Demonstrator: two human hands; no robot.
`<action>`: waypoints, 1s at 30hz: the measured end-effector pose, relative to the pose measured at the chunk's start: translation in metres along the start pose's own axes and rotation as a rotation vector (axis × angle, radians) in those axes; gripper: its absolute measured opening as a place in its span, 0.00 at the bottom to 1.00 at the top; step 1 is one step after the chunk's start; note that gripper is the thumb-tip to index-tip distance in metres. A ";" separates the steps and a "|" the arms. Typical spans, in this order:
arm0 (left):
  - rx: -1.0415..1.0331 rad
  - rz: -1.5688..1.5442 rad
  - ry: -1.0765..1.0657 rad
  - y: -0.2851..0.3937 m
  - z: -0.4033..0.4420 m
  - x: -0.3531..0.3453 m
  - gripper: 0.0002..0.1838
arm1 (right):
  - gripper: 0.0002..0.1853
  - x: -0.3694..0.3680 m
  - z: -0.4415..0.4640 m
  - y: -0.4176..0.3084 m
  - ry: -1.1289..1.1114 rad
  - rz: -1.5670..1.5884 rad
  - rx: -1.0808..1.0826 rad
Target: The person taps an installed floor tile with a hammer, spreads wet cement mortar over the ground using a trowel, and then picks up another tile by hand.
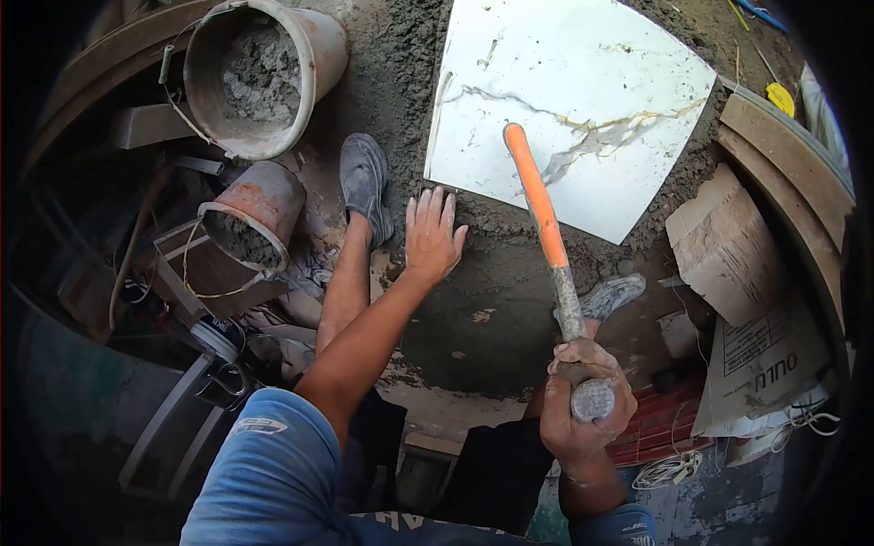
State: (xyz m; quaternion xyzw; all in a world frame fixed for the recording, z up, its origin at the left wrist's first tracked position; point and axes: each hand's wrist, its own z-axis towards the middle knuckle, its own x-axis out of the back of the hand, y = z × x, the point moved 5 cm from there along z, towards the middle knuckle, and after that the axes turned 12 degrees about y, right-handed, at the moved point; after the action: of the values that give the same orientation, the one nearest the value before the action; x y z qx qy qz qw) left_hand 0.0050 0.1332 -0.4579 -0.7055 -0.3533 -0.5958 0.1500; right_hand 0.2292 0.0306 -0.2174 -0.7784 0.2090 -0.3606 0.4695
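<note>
The grip of the right hand [587,400] is closed around the hammer [542,209] near its rounded, grey head; the left hand [435,241], open and empty, is by the edge of the glossy, grey-veined tile [583,100], which lies on mortar [496,218]. Coarse, lumpy mortar could leave hollows, so a hard knock might crack the tile.

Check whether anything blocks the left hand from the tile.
Nothing visible does: the left hand has its fingertips by the near edge of the tile. The orange-handled tool is off to one side.
</note>
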 end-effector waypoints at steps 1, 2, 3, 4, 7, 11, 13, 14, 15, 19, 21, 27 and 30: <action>-0.022 -0.061 -0.007 0.009 0.007 -0.001 0.33 | 0.11 -0.006 -0.001 -0.003 -0.040 -0.009 0.024; -0.045 -0.121 -0.013 0.015 0.012 -0.005 0.33 | 0.12 -0.012 -0.003 -0.006 -0.079 -0.018 0.049; -0.049 -0.121 -0.021 0.017 0.016 -0.010 0.35 | 0.13 -0.016 -0.008 -0.006 -0.100 -0.012 0.008; -0.048 -0.121 -0.017 0.019 0.018 -0.012 0.35 | 0.13 -0.022 -0.008 -0.005 -0.100 -0.012 0.011; 0.010 -0.134 -0.044 0.021 0.023 -0.015 0.37 | 0.10 -0.042 0.000 0.010 -0.077 -0.186 -0.039; 0.005 -0.154 -0.030 0.020 0.022 -0.015 0.37 | 0.11 -0.043 0.000 0.009 -0.015 -0.169 -0.035; 0.019 -0.165 -0.068 0.022 0.024 -0.013 0.38 | 0.12 -0.048 0.005 0.012 -0.015 -0.188 -0.001; 0.023 -0.169 -0.070 0.023 0.020 -0.013 0.38 | 0.14 -0.047 0.006 0.011 -0.016 -0.215 0.029; 0.023 -0.174 -0.057 0.023 0.022 -0.015 0.38 | 0.14 -0.047 0.010 0.005 -0.014 -0.218 0.039; 0.021 -0.115 -0.102 0.022 0.023 -0.017 0.39 | 0.11 -0.048 0.022 -0.028 -0.117 -0.170 0.111; 0.031 -0.107 -0.125 0.023 0.023 -0.016 0.40 | 0.15 -0.056 0.023 -0.032 -0.156 -0.126 0.135; 0.031 -0.150 -0.024 0.024 0.024 -0.014 0.38 | 0.16 -0.059 0.022 -0.014 -0.162 -0.279 0.094; 0.003 -0.164 -0.009 0.025 0.029 -0.013 0.33 | 0.14 -0.034 0.009 -0.022 -0.121 -0.289 0.129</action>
State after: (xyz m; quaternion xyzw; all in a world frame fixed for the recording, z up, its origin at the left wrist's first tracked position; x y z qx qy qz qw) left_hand 0.0431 0.1297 -0.4724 -0.6767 -0.4116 -0.6022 0.0999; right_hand 0.2139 0.0684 -0.2131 -0.7888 0.0428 -0.3896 0.4735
